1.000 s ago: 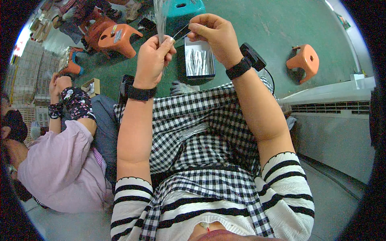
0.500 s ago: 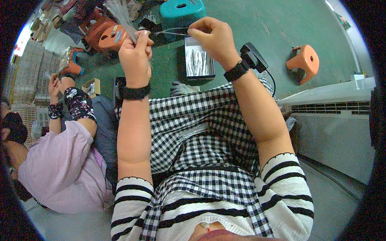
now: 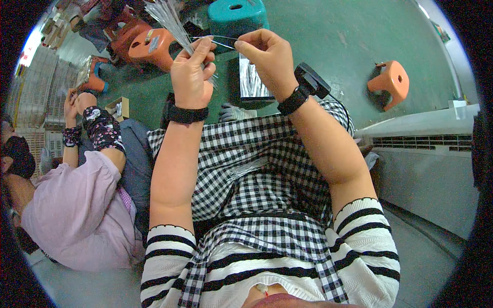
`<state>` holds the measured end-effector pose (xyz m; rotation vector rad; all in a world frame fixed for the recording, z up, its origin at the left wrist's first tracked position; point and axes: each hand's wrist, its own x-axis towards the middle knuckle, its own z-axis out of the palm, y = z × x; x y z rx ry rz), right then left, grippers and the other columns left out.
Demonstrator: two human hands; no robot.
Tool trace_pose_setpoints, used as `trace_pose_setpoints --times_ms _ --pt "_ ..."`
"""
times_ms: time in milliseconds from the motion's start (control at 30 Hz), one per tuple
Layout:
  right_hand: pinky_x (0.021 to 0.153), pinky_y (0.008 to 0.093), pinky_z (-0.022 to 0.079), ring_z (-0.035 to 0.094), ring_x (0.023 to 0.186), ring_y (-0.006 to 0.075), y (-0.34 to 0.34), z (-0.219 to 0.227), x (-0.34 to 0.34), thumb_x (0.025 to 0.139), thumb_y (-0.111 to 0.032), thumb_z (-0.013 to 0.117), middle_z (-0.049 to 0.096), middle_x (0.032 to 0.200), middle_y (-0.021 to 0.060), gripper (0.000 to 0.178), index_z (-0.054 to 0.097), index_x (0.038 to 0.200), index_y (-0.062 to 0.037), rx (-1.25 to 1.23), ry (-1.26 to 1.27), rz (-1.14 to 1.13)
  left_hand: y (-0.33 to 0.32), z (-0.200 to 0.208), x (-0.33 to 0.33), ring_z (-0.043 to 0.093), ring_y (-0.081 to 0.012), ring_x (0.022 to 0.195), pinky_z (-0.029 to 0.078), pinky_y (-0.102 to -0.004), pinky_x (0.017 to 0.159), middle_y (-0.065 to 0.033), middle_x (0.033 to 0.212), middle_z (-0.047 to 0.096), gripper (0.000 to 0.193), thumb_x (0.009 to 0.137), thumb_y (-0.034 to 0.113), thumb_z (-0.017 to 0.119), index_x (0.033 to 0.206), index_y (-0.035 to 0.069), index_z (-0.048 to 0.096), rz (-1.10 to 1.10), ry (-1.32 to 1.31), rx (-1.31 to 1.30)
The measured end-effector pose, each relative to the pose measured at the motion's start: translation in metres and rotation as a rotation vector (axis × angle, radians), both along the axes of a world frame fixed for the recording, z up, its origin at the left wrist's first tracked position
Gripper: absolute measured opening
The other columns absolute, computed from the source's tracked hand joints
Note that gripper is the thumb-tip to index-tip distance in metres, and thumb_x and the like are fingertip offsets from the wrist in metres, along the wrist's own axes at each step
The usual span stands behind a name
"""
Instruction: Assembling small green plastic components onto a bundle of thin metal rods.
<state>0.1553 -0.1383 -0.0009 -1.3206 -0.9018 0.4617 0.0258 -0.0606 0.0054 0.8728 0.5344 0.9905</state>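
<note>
Strand bundle (image 3: 172,21): we find it clamped in the left hand (image 3: 192,77); the right hand (image 3: 269,57) pinches thin strands (image 3: 222,36).

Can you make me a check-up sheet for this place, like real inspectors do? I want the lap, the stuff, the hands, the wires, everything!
Surface: checked apron over the lap, pale thin strips on it.
Job's things: bundle of silvery strips; thin strands running between both hands; box of strips, partly hidden.
Clutter: grey glove by the apron's edge.
Hands: left hand grips the bundle; right hand pinches the strands.
Cables: black cable by the right wrist.
Surroundings: green floor, teal stool, orange stools, seated person at left.
</note>
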Motion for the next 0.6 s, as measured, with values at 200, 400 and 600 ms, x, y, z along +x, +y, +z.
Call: trace_pose_setpoints --times_ms 200,400,600 --pt "0.06 0.0235 0.047 0.058 0.064 0.0094 -0.0005 -0.0022 -0.0021 0.073 -0.013 0.068 0.064 0.071 0.004 0.013 0.064 0.079 -0.0021 0.023 -0.001 -0.003 0.0024 0.0031 -0.0032 0.048 -0.0037 0.056 0.028 -0.0144 0.039 -0.0041 0.077 0.06 0.014 0.078 0.012 0.068 0.085 0.002 0.061 0.046 -0.026 0.072" --pt "0.06 0.0231 0.047 0.058 0.064 0.0088 -0.0017 -0.0008 -0.0084 0.075 -0.013 0.068 0.064 0.072 0.0034 0.013 0.063 0.08 -0.0019 0.037 -0.006 0.044 0.0037 0.0043 -0.0045 0.046 -0.0037 0.053 0.027 -0.0147 0.039 -0.0047 0.076 0.059 0.014 0.079 0.011 0.067 0.087 0.002 0.059 0.068 -0.023 0.102" --pt "0.06 0.0184 0.043 0.053 0.067 0.0059 -0.0009 -0.0047 -0.0074 0.082 -0.017 0.063 0.06 0.08 0.0 0.014 0.06 0.088 -0.0042 -0.051 0.246 0.36 0.0082 0.0036 -0.0061 0.045 -0.0046 0.054 0.027 -0.0164 0.039 -0.0013 0.071 0.055 0.012 0.082 0.012 0.063 0.085 0.002 0.058 0.058 -0.085 0.11"
